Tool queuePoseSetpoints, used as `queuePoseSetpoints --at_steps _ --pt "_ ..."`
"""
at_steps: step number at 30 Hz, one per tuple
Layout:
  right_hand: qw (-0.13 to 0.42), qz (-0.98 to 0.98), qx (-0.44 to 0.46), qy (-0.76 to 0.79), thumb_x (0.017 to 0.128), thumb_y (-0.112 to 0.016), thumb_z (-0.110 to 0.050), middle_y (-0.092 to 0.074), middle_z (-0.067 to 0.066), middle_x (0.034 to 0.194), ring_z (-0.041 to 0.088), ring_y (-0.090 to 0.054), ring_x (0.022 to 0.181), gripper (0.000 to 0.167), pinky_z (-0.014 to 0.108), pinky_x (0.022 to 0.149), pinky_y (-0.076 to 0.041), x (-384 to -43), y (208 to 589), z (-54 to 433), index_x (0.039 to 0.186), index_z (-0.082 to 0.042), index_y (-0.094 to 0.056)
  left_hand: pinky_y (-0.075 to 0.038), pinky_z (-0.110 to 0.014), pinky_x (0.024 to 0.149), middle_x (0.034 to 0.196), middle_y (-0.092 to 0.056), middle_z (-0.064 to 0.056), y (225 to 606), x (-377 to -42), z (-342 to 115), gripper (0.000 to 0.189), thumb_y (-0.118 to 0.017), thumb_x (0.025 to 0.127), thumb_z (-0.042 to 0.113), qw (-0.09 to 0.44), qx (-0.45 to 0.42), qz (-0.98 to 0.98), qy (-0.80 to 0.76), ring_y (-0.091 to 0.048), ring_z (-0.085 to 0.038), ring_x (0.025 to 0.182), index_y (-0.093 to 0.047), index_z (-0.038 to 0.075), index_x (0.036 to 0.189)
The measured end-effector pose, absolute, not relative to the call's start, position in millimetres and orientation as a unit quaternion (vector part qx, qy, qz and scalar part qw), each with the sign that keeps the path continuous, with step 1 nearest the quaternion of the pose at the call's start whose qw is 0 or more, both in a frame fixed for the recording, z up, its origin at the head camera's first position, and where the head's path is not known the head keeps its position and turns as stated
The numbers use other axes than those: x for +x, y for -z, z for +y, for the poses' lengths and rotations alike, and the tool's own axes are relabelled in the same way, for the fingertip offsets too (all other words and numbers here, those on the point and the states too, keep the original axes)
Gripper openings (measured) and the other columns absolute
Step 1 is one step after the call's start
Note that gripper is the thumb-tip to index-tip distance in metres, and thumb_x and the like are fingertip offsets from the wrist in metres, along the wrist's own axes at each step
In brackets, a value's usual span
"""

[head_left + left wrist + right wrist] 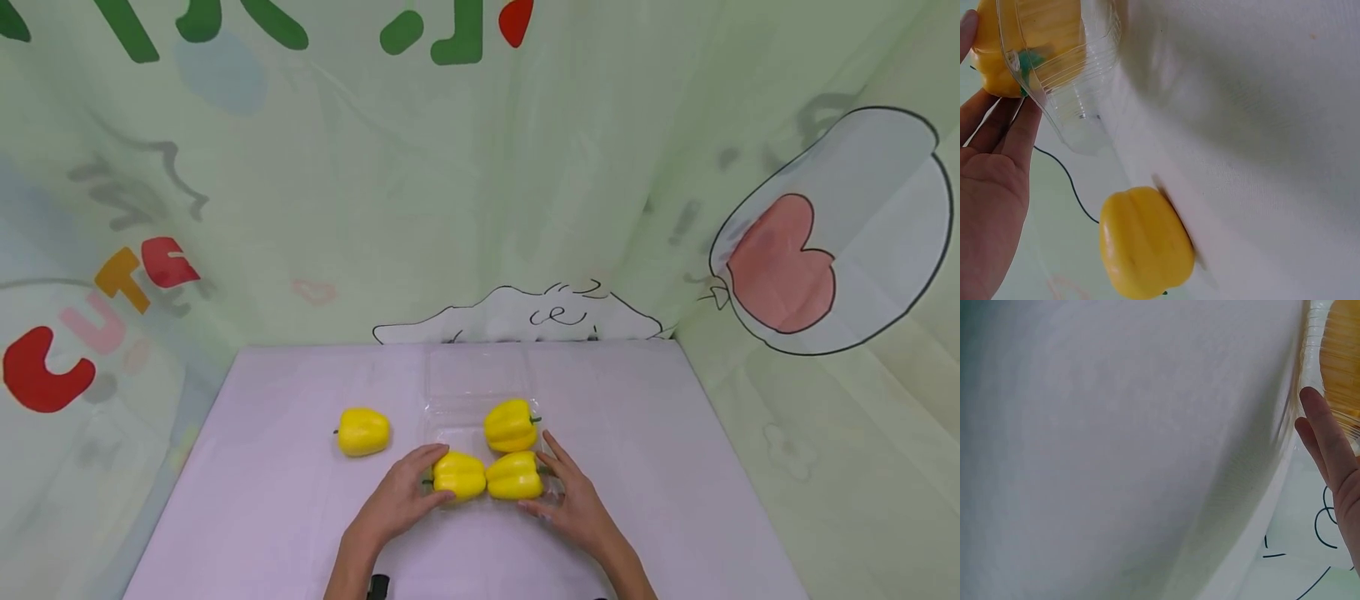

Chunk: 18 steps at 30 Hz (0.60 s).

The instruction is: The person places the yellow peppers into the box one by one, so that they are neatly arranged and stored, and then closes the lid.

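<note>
Three yellow bell peppers sit in a clear plastic clamshell container (1079, 106). My left hand (401, 492) holds the front left bell pepper (459, 476) at its stem end, thumb on the near side and fingers on the far side. My right hand (573, 500) is spread about the stem end of the front right bell pepper (513, 476). In the right wrist view two of its fingers (1329, 440) stretch along the outside of the container wall. The back bell pepper (512, 426) lies behind, its stem to the right. The front two meet end to end.
A fourth yellow bell pepper (363, 432) lies on the pale table (300, 517), left of the container. The container's clear lid (476, 372) lies folded back toward the far edge. Printed fabric (487, 208) hangs behind the table and on both sides.
</note>
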State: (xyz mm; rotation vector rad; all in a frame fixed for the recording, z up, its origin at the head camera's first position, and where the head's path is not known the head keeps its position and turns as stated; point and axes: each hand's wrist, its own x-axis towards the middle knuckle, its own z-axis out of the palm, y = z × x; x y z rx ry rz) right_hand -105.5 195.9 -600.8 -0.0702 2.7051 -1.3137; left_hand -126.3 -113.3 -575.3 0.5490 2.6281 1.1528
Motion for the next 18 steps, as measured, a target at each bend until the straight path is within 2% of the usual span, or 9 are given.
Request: queuePoseSetpoints --at_steps 7,18 --pt "0.062 0.895 -0.024 0.441 0.076 -0.096 -0.031 -0.025 0.002 0.178 0.034 -0.063 0.136 0.090 0.039 0.097 -0.065 -104.0 600.3 195.5 0.153 -0.007 -0.056 -0.046 -0.057 0.121 0.158 -0.057 -0.011 575.0 -124.4 -111.3 0.070 -0.083 0.092 0.032 0.114 0.178 0.895 -0.392 -0.054 -0.036 0.147 -0.056 0.007 0.152" --pt "0.064 0.896 -0.021 0.439 0.076 -0.096 -0.036 -0.025 0.002 0.178 0.033 -0.063 0.135 0.090 0.042 0.096 -0.065 -103.6 600.9 194.9 0.152 -0.007 -0.056 -0.045 -0.055 0.122 0.161 -0.054 -0.011 577.3 -120.0 -110.3 0.071 -0.078 0.096 0.036 0.100 0.181 0.901 -0.380 -0.052 -0.033 0.149 -0.052 0.008 0.155"
